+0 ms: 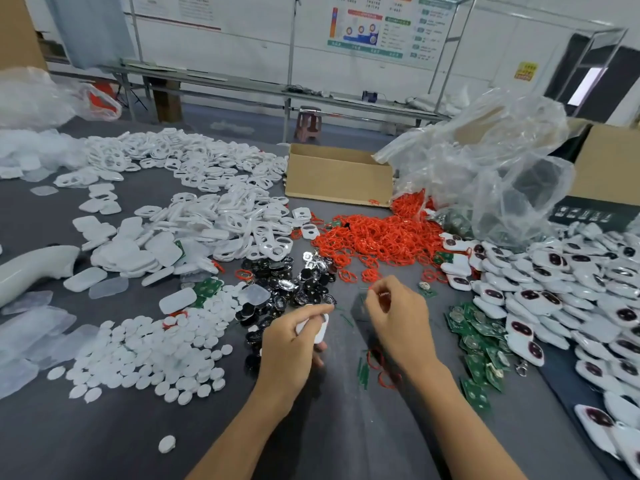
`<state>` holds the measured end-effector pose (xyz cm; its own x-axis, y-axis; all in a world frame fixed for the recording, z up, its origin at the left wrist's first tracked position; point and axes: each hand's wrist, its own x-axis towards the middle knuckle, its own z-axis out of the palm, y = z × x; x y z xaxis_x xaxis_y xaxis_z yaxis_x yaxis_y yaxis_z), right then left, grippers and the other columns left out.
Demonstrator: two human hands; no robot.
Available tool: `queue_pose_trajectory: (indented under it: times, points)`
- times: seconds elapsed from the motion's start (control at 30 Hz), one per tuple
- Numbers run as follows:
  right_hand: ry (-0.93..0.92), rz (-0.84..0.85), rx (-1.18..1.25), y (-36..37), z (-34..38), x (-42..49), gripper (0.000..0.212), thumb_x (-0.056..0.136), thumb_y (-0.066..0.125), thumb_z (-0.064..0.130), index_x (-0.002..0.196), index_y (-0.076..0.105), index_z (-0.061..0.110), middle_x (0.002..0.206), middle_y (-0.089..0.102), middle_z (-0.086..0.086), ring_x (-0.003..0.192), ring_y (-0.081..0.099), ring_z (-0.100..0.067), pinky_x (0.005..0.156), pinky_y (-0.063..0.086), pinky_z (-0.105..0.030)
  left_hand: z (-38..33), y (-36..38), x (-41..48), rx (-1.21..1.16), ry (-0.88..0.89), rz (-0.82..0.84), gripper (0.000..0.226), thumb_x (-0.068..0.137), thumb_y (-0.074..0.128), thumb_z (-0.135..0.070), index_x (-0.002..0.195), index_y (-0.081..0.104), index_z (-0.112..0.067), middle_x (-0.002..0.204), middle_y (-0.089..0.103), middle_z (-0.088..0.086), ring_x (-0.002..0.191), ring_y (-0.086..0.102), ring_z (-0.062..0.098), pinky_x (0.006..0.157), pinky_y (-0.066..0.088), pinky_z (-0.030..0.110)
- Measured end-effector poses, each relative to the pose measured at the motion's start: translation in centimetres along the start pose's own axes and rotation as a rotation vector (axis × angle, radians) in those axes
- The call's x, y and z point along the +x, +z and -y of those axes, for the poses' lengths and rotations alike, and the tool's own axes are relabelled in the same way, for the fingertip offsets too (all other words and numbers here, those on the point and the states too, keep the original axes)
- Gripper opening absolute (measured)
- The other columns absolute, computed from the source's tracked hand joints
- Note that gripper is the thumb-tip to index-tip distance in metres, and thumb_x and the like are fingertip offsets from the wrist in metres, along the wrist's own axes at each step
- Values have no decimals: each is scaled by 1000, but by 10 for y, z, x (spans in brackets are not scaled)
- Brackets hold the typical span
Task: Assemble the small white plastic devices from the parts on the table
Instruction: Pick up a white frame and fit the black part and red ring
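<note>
— Forearms first, coming in off the bottom edge over the grey, matte surface (329,427). On my left hand (294,341) the fingers (311,311) are curled round a white shell (317,329): smooth plastic with rounded corners, held up in the middle of everything.

— and the other one?

— My right hand (398,320) is just beside it, a little further out. Its fingertips are pinched on a red ring (382,294). The ring is thin and mostly hidden behind the fingers, so I can't tell its exact shape. The hands are near each other, not touching.

— what's all the stuff around you lol

— Piles, basically:
- flat round white discs (149,355) to the left of the left hand
- glossy black pieces (287,289) right behind the left hand, shiny enough to catch the light
- a loose, wiry heap of red rings (381,237) beyond both hands
- green circuit boards (478,341) just right of the right hand
- white devices (554,289) with dark oval windows, stacked like scales along the right side
- white frames (225,209) with cutouts, far left

A cardboard box (339,174) and a crinkly clear plastic bag (485,161) sit at the back.
</note>
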<state>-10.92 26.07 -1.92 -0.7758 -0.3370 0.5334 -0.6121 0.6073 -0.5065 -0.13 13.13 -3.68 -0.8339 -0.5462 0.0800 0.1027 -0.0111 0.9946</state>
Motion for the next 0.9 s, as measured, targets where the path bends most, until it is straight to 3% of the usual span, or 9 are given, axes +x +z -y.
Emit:
queue_pose_trajectory:
  times: [0.13, 0.2, 0.3, 0.4, 0.53, 0.67, 0.77, 0.9]
  points:
    - [-21, -16, 39, 0, 3, -7, 9, 91, 58, 9, 84, 62, 9, 101, 64, -5, 97, 60, -19, 78, 46, -35, -2, 2, -2, 108, 37, 12, 34, 94, 56, -7, 90, 76, -34, 83, 72, -22, 58, 68, 17, 44, 51, 25]
    - [-9, -19, 55, -2, 4, -11, 9, 92, 56, 9, 85, 60, 10, 113, 58, -2, 104, 54, -13, 81, 43, -32, -2, 3, -1, 142, 41, 7, 33, 94, 57, -7, 90, 76, -33, 77, 72, -19, 56, 68, 18, 46, 51, 22]
    - [-14, -16, 144, -5, 6, -16, 13, 94, 53, 7, 82, 57, 12, 106, 52, 3, 93, 52, -10, 79, 42, -29, -1, 3, 1, 158, 58, 1, 32, 94, 58, -6, 90, 77, -32, 75, 74, -10, 55, 68, 15, 47, 50, 19]
    - [80, -70, 412, -9, 11, -11, 21, 95, 51, 3, 80, 60, 15, 105, 52, 5, 102, 52, -4, 84, 40, -16, 0, 4, 1, 145, 64, 14, 34, 94, 59, -5, 87, 76, -34, 76, 73, -13, 56, 68, 14, 48, 51, 21]
    - [159, -47, 586, -10, 8, -8, 26, 96, 51, 3, 78, 60, 20, 81, 61, 5, 71, 52, -4, 69, 40, -20, 3, 3, 2, 96, 66, 18, 29, 90, 63, -3, 86, 78, -28, 73, 73, -2, 58, 67, 20, 48, 50, 22]
    - [117, -13, 560, 2, 11, -16, 23, 93, 56, 4, 77, 63, 18, 72, 65, 6, 64, 56, 1, 63, 42, -11, 3, 4, 2, 61, 70, 28, 19, 86, 71, -10, 85, 78, -27, 72, 73, -1, 54, 65, 16, 49, 49, 21]
    - [45, -122, 402, 12, 9, -14, 18, 91, 54, -4, 83, 61, 10, 84, 63, 1, 81, 58, -3, 75, 41, -10, 2, 4, 2, 93, 82, 32, 14, 86, 72, -15, 86, 78, -27, 72, 73, -3, 54, 65, 13, 49, 49, 20]
    - [285, -82, 886, 8, 8, -6, 21, 99, 43, 2, 84, 57, 6, 70, 64, 4, 59, 57, -9, 58, 46, -18, 1, 4, 2, 76, 72, 23, 15, 85, 72, -13, 83, 79, -27, 74, 73, -5, 57, 66, 18, 50, 52, 23]
